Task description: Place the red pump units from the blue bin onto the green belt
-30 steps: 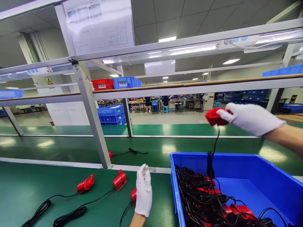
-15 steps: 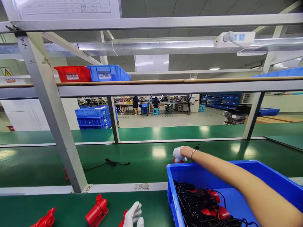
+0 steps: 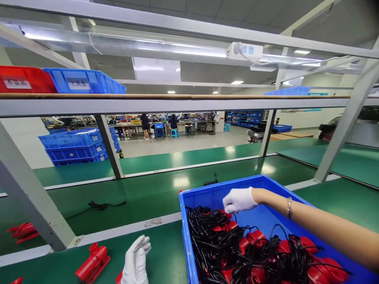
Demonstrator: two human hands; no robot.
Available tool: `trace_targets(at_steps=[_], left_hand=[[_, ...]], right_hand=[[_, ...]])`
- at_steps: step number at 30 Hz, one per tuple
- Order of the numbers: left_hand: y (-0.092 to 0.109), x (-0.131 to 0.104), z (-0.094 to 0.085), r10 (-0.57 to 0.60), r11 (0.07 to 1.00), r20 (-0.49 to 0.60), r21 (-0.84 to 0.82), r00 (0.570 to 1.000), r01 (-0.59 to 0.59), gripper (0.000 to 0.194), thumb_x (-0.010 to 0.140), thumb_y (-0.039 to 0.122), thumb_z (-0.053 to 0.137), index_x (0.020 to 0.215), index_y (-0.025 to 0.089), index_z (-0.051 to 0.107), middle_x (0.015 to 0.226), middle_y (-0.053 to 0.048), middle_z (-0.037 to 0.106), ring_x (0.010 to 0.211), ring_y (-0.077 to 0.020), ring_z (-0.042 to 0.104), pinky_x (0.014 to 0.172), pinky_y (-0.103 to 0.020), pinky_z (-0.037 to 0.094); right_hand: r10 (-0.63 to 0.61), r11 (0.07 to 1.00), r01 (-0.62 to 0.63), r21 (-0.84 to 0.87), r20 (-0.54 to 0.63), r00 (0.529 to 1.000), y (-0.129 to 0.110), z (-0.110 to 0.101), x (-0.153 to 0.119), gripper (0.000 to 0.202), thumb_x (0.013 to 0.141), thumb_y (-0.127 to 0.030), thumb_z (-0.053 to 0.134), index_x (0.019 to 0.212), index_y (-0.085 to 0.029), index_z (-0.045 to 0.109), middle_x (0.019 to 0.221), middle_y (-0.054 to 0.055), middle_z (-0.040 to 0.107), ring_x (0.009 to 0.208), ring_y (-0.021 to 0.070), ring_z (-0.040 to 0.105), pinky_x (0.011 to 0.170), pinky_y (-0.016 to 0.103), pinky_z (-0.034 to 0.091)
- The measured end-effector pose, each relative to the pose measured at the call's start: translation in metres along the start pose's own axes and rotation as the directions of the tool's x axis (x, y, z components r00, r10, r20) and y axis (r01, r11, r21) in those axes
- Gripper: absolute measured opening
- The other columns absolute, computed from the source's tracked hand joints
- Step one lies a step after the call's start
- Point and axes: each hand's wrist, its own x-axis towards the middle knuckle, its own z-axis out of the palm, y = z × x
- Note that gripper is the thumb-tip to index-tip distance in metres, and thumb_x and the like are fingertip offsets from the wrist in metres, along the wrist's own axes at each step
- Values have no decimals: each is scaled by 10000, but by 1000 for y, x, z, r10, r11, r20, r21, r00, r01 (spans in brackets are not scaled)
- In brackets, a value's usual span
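Factory hall: green workbenches (image 3: 162, 232), stacked blue crates (image 3: 75, 146), distant workers (image 3: 145, 122).

The head camera looked forward and down across the green counter (image 3: 164, 248), the blue bin (image 3: 262, 220) near at lower right.

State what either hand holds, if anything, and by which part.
Left hand: nothing visible. Right hand: curled over the blue plastic bin; whether it grips anything cannot be told.

Cords (image 3: 204, 236) and units (image 3: 257, 238) lie in the bin (image 3: 204, 198); left of it, another unit (image 3: 93, 263) lies near the desk's (image 3: 166, 252) far edge.
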Motion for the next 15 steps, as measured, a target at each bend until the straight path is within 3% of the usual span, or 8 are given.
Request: trace_targets(at_steps=[3,7,11,13,15], left_hand=[[20,-2,1,-25,998,28,-58,999,26,707,753,774,511,1165,202,566,1164,-112,648,1021,-306,652,1024,-558,445],[56,-14,9,10,986,9,-166,1000,-9,721,717,789,546,1116,189,574,1080,-110,668,936,-281,670,958,-509,508],[88,-35,18,74,980,55,-189,996,-63,700,735,776,540,1099,180,597,1048,-110,683,911,-276,677,924,-481,533],[97,-44,18,90,983,110,-167,990,-71,675,764,754,533,1107,176,608,1083,-116,679,951,-283,675,939,-478,530],[101,-49,16,96,984,147,-162,984,-71,668,765,746,544,1099,172,618,1096,-123,681,973,-291,675,930,-470,544]], right_hand=[[124,992,-123,-14,25,992,23,44,-34,209,830,-286,527,856,-180,705,712,20,705,658,169,666,579,230,437],[240,965,-242,-101,-33,970,28,80,-55,382,868,-454,490,903,-171,744,797,100,725,742,254,700,619,303,478],[317,918,-325,-227,-73,946,15,94,-54,583,842,-606,495,923,-98,769,916,230,709,904,401,683,703,438,503],[332,906,-327,-267,-31,943,9,95,-52,583,811,-617,549,906,-86,771,910,238,708,899,405,684,706,450,516],[345,899,-328,-292,7,939,6,92,-52,524,805,-594,598,902,-105,758,916,198,715,896,349,694,729,430,533]])
